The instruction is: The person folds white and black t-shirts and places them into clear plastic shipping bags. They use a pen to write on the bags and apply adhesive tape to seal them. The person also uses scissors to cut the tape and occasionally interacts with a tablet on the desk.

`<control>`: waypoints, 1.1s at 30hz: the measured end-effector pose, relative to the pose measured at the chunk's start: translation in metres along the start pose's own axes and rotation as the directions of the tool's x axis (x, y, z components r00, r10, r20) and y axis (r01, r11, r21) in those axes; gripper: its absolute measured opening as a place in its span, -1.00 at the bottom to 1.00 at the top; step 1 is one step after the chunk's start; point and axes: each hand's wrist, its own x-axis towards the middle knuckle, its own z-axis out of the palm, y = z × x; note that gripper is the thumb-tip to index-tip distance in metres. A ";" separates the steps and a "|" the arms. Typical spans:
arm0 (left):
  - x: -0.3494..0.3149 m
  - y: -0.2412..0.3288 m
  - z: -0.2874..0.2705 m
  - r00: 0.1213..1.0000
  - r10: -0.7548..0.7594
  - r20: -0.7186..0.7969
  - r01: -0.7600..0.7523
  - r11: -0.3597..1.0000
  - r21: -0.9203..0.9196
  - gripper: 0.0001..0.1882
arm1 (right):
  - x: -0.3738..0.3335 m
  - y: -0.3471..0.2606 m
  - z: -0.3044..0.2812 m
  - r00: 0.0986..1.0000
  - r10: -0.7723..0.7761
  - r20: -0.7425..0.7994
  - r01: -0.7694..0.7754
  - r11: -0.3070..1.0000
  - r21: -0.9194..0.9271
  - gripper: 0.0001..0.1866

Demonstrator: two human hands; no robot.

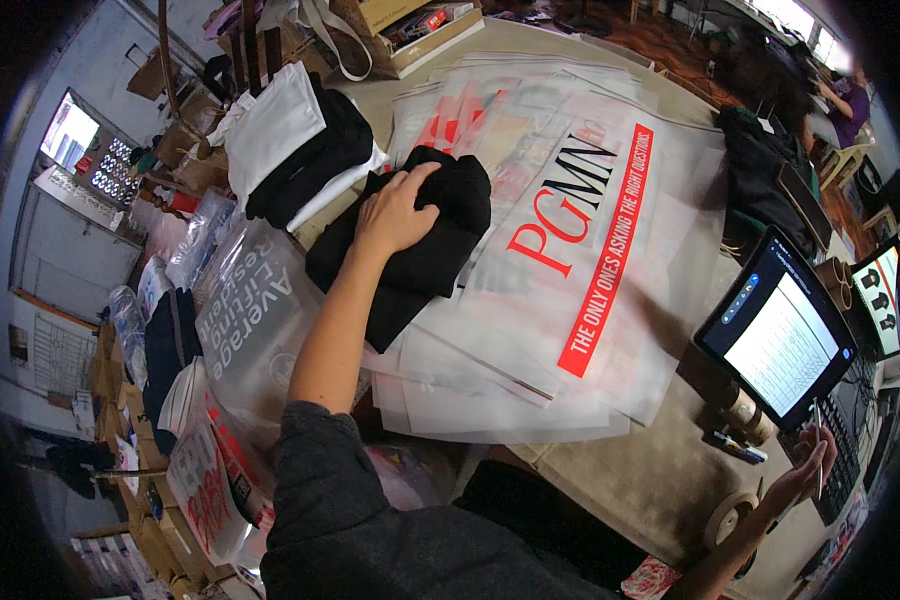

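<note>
Over a folded black garment point(430, 240), my left hand point(400, 210) curls its fingers and thumb on the cloth. The garment lies partly on a broad spread of clear printed plastic bags point(530, 350) with red and black lettering. To its left is a pile of folded black and white garments point(295, 150). At the far right, my right hand point(802, 470) is closed around a slim silver pen-like object point(819, 465), its exact kind unclear. That hand is beside the lower edge of a tablet point(785, 335) showing a lit list.
Left of the table hang or lie more printed plastic bags point(250, 320). A cardboard box point(410, 35) stands at the back. Near my right arm are a tape roll point(730, 520), a marker point(740, 446) and a keyboard point(850, 410). A seated person point(850, 105) is far right.
</note>
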 end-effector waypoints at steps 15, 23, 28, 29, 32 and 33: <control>-0.065 0.032 -0.035 0.904 0.420 0.077 -0.427 0.882 0.199 -0.67 | 0.002 0.007 -0.004 1.000 0.007 0.002 -0.007 1.000 0.027 -0.64; -0.114 0.057 -0.048 0.836 0.328 0.439 -0.422 0.896 0.135 -0.56 | -0.001 -0.003 -0.003 1.000 0.028 -0.001 -0.028 1.000 -0.010 -0.63; -0.126 0.064 -0.048 0.860 0.268 0.434 -0.385 0.899 0.207 -0.57 | 0.010 0.002 -0.017 0.990 -0.140 -0.001 0.140 0.987 -0.074 -0.57; -0.127 0.061 -0.048 0.868 0.271 0.415 -0.375 0.907 0.191 -0.58 | 0.014 -0.006 -0.019 0.975 -0.223 0.012 0.223 0.968 -0.115 -0.55; -0.120 0.045 -0.047 0.863 0.361 0.353 -0.398 0.917 0.037 -0.58 | 0.011 -0.044 -0.018 0.886 -0.431 0.168 0.398 0.895 0.202 -0.50; -0.117 0.040 -0.049 0.857 0.424 0.292 -0.457 0.888 0.053 -0.59 | 0.006 -0.059 -0.015 0.853 -0.447 0.270 0.366 0.880 0.301 -0.49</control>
